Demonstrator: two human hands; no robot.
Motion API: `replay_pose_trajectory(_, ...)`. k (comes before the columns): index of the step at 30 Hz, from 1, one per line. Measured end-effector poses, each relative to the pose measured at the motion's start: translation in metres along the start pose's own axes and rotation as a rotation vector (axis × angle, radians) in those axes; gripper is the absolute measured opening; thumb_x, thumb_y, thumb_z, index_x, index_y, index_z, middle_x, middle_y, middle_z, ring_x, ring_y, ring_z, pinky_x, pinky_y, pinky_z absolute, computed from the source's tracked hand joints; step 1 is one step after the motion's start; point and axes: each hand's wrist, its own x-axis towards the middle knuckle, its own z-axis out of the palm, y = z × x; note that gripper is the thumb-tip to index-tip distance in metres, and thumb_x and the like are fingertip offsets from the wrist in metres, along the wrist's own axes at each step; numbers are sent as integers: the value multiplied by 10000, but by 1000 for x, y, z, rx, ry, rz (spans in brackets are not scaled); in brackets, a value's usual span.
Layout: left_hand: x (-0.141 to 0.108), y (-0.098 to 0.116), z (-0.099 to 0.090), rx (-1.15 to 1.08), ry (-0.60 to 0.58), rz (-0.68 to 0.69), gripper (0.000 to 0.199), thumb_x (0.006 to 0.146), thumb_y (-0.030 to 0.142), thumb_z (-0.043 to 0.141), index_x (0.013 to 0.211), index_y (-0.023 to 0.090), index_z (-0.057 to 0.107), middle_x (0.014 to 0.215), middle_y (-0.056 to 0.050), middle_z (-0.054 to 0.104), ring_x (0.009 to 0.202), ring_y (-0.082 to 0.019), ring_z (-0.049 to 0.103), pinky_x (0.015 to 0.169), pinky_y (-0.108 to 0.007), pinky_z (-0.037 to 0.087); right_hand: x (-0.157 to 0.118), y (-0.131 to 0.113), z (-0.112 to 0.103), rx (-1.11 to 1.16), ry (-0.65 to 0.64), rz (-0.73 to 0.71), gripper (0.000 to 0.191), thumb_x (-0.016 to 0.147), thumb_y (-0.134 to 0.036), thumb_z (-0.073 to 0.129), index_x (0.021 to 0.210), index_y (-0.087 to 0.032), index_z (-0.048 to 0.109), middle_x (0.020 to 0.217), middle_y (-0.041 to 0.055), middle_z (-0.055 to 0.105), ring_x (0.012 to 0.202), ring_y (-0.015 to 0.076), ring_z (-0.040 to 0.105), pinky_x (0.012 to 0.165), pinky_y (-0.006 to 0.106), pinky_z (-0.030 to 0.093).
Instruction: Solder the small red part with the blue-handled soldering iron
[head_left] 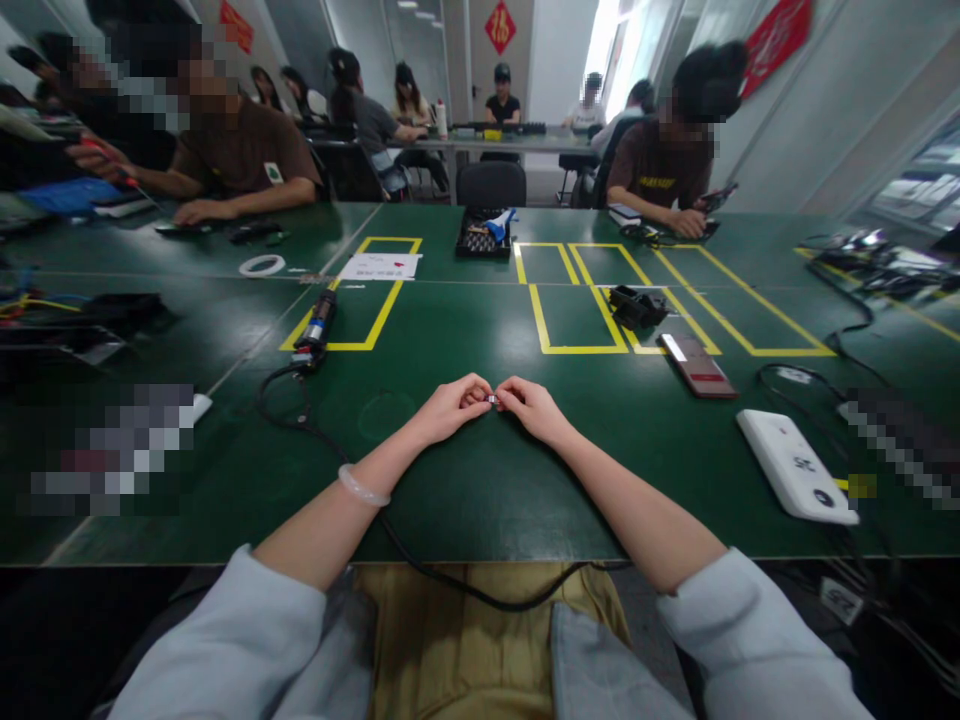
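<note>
Both hands meet over the green table (480, 480), fingertips pinched close together. A small shiny metallic piece (492, 399) sits between them, too small to name. My left hand (455, 408) is closed, thumb and fingers on the piece's left side. From the right, my right hand (529, 404) pinches it too, with its other fingers curled. To the left of the hands lies a black and blue electric screwdriver (319, 325) with a black cable (405, 545) that loops down past the table edge. Right of the hands rests a small black block-like part (637, 308).
A phone (697, 367) and a white power bank (795, 465) lie to the right. Yellow tape outlines (585, 350) mark the table. Farther back are a black tray (484, 235), a paper sheet (381, 266) and a tape roll (262, 266). Co-workers sit across the table.
</note>
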Motion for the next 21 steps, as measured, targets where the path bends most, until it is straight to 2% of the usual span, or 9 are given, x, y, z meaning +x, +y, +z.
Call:
replay_pose_trajectory(4, 0, -2, 0, 8, 22, -9, 290, 839, 413, 595, 1002, 173, 580, 889, -28, 637, 800, -144, 596, 735, -272, 468, 0, 3, 2, 52, -14, -36, 231, 830, -357, 616, 980, -185, 575, 773, -9, 628, 670, 123, 565, 672, 260, 456)
replay_pose_trajectory(8, 0, 2, -2, 32, 9, -23, 316, 849, 444, 574, 1004, 169, 581, 898, -37, 650, 806, -155, 606, 742, -280, 474, -1, 4, 2, 42, -42, -69, 186, 823, -320, 617, 940, -185, 567, 800, -3, 623, 700, 120, 567, 711, 268, 473)
replay_pose_trajectory(11, 3, 2, -17, 126, 49, -34, 339, 877, 470, 518, 1034, 177, 584, 909, -40, 663, 812, -166, 617, 764, -296, 476, -1, 2, 1, 24, -33, -50, 157, 831, -300, 600, 934, -185, 571, 807, 3, 627, 721, 123, 571, 720, 268, 477)
replay_pose_trajectory(13, 3, -4, -39, 268, 160, -40, 349, 887, 463, 493, 1073, 183, 589, 988, -54, 661, 890, -185, 618, 829, -318, 469, -1, 0, 0, 20, -36, -42, 155, 830, -291, 599, 937, -181, 575, 813, 7, 628, 722, 123, 570, 720, 269, 478)
replay_pose_trajectory(16, -3, -23, -85, 607, 426, -127, 373, 875, 430, 506, 1141, 180, 582, 1168, -99, 598, 1067, -240, 568, 947, -371, 422, -2, -3, -1, 10, -42, -34, 154, 826, -282, 601, 936, -176, 580, 810, 9, 622, 715, 122, 566, 716, 269, 476)
replay_pose_trajectory(19, -21, -46, -131, 902, 683, -363, 457, 858, 405, 541, 1244, 161, 519, 1313, -153, 498, 1228, -322, 447, 1039, -454, 328, -2, -3, -1, 3, -44, -30, 158, 823, -281, 602, 938, -176, 583, 807, 8, 621, 717, 122, 564, 716, 268, 475)
replay_pose_trajectory(21, -37, -59, -154, 979, 776, -542, 550, 846, 408, 575, 1303, 130, 447, 1376, -182, 438, 1259, -361, 400, 1047, -507, 296, -2, -2, -1, 6, -45, -32, 161, 821, -283, 603, 938, -175, 584, 804, 6, 619, 714, 121, 563, 717, 267, 473)
